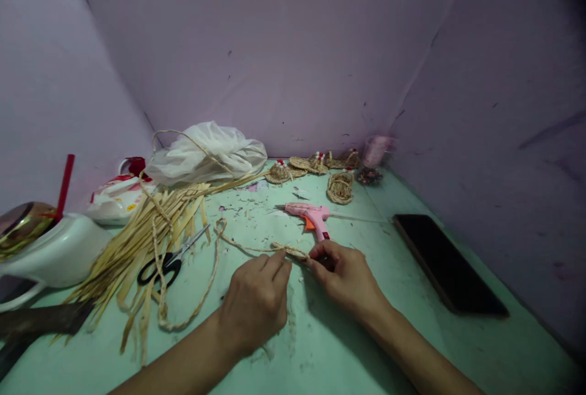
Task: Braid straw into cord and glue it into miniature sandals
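Observation:
Between both hands is a small coil of braided straw cord [292,251], its loops pressed together. My left hand [259,297] is closed at the coil's left side, fingertips on the cord. My right hand [343,273] pinches its right end between thumb and fingers. From the coil a long tail of the braided cord [215,273] runs left, loops on the table and passes over the scissors. Just beyond my hands lies a pink glue gun [311,215] with an orange trigger, nozzle pointing left. A clear glue stick sticks out of its back.
Black-handled scissors [169,268] lie beside a bundle of dry straw strips [151,224] at left. A white plastic bag [210,154] and several small woven straw hats [280,172] stand by the wall. A phone [448,264] lies right; a white pitcher [59,254] is far left.

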`<state>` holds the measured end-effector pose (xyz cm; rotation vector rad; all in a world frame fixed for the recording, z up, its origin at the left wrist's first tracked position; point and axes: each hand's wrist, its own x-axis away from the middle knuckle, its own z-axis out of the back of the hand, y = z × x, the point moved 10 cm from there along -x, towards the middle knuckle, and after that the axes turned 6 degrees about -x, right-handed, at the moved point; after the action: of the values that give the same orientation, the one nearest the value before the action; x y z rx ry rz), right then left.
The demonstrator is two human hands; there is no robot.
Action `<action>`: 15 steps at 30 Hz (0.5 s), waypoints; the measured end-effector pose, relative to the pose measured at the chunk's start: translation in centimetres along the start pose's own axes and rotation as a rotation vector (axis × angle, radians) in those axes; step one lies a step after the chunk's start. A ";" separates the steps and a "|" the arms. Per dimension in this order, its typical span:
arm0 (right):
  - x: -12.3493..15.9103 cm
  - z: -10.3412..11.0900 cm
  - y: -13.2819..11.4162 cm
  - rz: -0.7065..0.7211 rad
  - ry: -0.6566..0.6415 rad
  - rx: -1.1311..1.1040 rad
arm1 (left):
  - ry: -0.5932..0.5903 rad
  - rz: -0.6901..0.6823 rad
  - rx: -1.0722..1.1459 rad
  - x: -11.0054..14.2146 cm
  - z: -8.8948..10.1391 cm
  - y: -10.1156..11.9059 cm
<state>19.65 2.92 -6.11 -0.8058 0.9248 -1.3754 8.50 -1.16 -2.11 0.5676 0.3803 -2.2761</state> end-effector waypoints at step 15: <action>1.8 -3.2 3.5 -0.495 -0.252 -0.355 | -0.243 0.352 -0.193 -1.6 -0.2 -11.0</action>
<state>18.24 1.48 -10.76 -1.5202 0.8087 -1.4980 1.49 7.31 -0.39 0.2323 0.3441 -1.9148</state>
